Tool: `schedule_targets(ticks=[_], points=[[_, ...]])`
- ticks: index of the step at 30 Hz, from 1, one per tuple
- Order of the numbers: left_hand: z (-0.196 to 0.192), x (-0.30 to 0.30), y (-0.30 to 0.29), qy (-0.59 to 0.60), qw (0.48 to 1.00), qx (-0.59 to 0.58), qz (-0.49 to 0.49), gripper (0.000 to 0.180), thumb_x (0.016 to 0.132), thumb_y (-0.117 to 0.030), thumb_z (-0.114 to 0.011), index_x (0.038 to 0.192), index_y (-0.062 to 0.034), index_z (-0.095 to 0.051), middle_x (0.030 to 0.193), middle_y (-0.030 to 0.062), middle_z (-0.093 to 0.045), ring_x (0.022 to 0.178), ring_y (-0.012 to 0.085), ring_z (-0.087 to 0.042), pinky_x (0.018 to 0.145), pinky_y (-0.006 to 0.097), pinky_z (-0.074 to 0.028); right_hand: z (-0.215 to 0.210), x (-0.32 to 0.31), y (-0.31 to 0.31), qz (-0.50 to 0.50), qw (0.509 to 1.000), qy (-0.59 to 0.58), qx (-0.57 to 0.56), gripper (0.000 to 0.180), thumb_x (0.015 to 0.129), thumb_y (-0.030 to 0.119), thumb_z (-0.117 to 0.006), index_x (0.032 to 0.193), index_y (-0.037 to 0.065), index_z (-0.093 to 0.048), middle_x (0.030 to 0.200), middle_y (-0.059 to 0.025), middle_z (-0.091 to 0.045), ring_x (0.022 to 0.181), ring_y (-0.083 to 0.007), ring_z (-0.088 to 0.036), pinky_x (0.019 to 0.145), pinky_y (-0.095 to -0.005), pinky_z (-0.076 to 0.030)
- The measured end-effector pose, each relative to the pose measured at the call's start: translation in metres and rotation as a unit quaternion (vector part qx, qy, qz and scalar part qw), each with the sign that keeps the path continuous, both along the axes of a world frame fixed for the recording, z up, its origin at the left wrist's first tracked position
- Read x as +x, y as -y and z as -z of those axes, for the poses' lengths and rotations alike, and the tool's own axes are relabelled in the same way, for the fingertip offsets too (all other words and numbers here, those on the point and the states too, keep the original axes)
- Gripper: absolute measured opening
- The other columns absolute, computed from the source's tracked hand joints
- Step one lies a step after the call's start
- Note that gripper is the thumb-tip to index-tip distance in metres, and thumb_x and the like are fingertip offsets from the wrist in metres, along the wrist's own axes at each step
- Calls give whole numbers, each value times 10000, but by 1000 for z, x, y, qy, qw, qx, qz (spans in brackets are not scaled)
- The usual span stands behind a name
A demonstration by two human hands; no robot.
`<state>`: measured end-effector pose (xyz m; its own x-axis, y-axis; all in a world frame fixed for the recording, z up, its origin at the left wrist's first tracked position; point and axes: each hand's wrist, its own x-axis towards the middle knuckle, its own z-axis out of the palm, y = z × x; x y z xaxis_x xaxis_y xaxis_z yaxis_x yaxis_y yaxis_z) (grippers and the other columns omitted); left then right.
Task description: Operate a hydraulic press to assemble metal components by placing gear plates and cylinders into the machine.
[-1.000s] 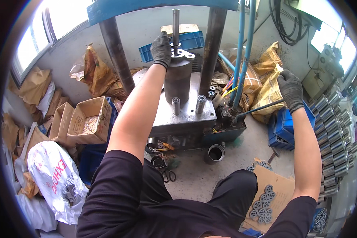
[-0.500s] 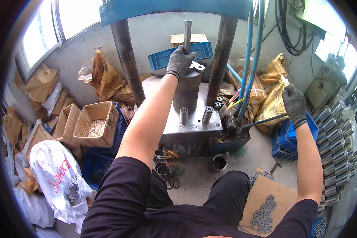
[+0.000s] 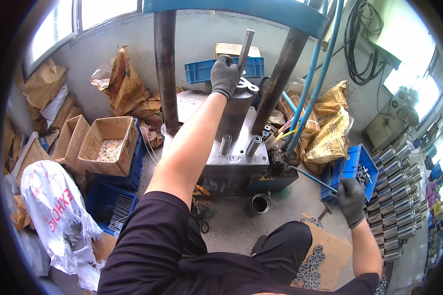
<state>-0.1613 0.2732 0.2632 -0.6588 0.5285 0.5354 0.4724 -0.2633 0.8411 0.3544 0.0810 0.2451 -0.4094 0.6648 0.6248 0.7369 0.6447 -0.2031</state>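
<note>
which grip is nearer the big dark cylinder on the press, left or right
Left. The left grip is by the top of the dark cylinder, closed around the tilted rod; the right grip is well off to the cylinder's right, on the lever.

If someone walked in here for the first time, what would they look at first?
Probably the big press in the middle, with its blue beam across the top and the left hand in a dark glove holding a metal rod above a dark cylinder. Next might be the right hand, out to the right at the end of a long lever. Shiny metal tubes are stacked along the right side.
</note>
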Motion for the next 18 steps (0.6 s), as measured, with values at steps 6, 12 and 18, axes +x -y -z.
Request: schedule_targets(ticks=[6, 12, 18], points=[[-6, 6, 15, 3, 995, 7, 104, 294, 1004, -283, -590, 1155, -46, -675, 989, 192, -761, 963, 358, -748, 892, 455, -566, 14, -80, 53, -125, 985, 100, 62, 253, 787, 13, -724, 1038, 29, -699, 980, -161, -707, 897, -384, -687, 823, -486, -548], [-16, 15, 24, -167, 977, -128, 41, 410, 891, -386, -762, 1165, -91, -689, 1010, 164, -770, 1009, 375, -741, 928, 487, -572, 65, -225, -19, -234, 970, 58, 15, 241, 846, 88, -730, 1080, 63, -677, 1090, -142, -711, 947, -344, -698, 835, -445, -559], [-15, 12, 19, -203, 960, -190, 14, 397, 915, -259, -711, 1278, -124, -625, 1207, 189, -733, 1157, 397, -699, 994, 507, -565, 111, -309, -67, -176, 977, 103, -56, 373, 906, 175, -709, 1263, 98, -632, 1319, -152, -646, 1078, -368, -707, 893, -464, -572]])
